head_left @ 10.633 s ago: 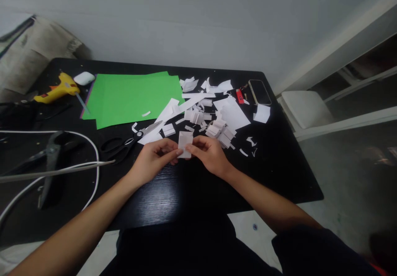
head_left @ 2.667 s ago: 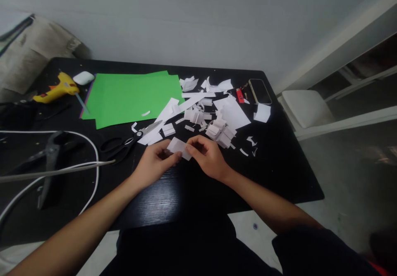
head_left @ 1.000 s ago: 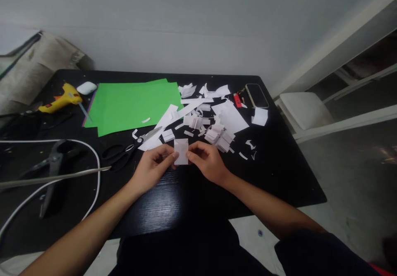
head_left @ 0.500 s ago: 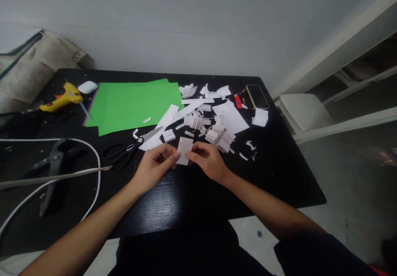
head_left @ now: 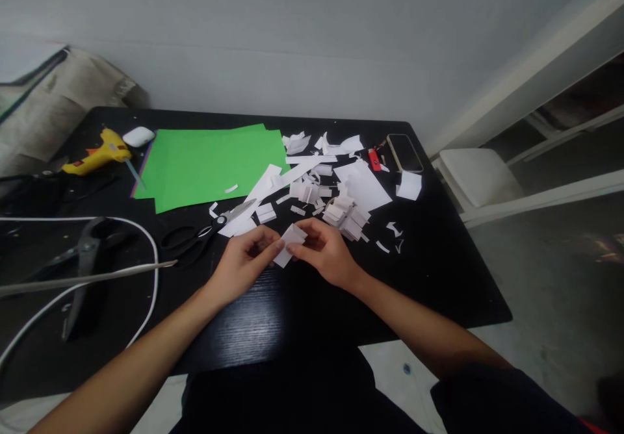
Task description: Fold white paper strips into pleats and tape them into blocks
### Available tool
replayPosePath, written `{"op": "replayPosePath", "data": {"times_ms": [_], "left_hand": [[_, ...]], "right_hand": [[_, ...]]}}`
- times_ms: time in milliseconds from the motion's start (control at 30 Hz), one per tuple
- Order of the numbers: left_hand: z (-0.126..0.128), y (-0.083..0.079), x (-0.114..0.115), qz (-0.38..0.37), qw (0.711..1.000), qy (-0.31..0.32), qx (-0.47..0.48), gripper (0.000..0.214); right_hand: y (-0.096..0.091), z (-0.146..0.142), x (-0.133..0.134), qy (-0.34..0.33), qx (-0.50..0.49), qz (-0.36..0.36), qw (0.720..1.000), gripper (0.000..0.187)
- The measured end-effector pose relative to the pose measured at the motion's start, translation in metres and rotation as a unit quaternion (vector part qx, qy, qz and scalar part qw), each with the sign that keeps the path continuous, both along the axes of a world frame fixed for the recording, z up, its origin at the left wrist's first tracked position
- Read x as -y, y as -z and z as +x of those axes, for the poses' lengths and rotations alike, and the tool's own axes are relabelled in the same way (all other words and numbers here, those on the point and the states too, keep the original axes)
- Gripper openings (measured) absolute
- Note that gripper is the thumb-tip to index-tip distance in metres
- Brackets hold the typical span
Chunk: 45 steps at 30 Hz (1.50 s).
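A small folded white paper piece (head_left: 292,233) is pinched btwn thumb & fingers of both L hand (head_left: 249,252) & R hand (head_left: 325,251), turned cornerwise, held above the counter (head_left: 429,291) btwn its front & back edges. Scissors (head_left: 221,221) w/ black handles are left just beyond the L hand; paper scraps (head_left: 346,216) are strewn toward the back edge. Green sheets (head_left: 214,164) are laid nr that edge, w/ a yellow glue gun (head_left: 107,149) by the back L corner. Phone (head_left: 405,153) & red lighter (head_left: 374,160) are set nr the back R corner.

L hand (head_left: 248,253) nr R hand (head_left: 325,251), fingers curled
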<state>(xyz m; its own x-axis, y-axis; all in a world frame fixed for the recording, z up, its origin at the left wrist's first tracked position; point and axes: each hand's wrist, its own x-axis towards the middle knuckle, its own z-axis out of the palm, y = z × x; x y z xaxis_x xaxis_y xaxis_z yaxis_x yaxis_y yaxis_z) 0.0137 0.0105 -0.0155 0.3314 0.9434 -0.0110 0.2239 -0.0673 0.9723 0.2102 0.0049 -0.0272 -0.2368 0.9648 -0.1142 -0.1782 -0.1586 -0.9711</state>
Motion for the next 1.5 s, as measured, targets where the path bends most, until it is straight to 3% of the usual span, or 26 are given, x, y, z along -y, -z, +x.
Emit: {"op": "replayPosePath", "data": {"times_ms": [100, 267, 467, 700, 967, 1133, 1500], "left_hand": [[-0.001, 0.004, 0.002, 0.027, 1.0, 0.001, -0.012, 0.02], [-0.003, 0.012, 0.005, 0.062, 0.998, 0.009, -0.015, 0.041], [-0.003, 0.015, 0.003, 0.109, 0.992, 0.017, -0.067, 0.045], [-0.004, 0.016, 0.002, 0.138, 0.985, 0.017, -0.103, 0.035], [-0.003, 0.011, 0.004, 0.099, 0.992, 0.016, -0.079, 0.036], [-0.002, 0.01, 0.003, 0.065, 0.997, 0.001, -0.038, 0.018], [-0.006, 0.006, 0.002, 0.092, 0.995, -0.023, -0.028, 0.011]], "right_hand": [[0.0, 0.0, 0.0, 0.019, -0.004, -0.003, 1.0, 0.04], [-0.002, 0.001, -0.002, 0.046, -0.006, 0.006, 0.999, 0.053], [0.0, 0.0, -0.003, 0.06, 0.019, 0.021, 0.998, 0.031], [-0.001, 0.0, -0.002, 0.049, 0.037, -0.008, 0.998, 0.033], [-0.001, 0.001, -0.001, 0.065, 0.046, -0.007, 0.997, 0.045], [-0.001, -0.001, 0.003, 0.083, 0.071, 0.048, 0.993, 0.036], [-0.008, 0.0, 0.004, 0.072, 0.06, 0.065, 0.993, 0.019]]}}
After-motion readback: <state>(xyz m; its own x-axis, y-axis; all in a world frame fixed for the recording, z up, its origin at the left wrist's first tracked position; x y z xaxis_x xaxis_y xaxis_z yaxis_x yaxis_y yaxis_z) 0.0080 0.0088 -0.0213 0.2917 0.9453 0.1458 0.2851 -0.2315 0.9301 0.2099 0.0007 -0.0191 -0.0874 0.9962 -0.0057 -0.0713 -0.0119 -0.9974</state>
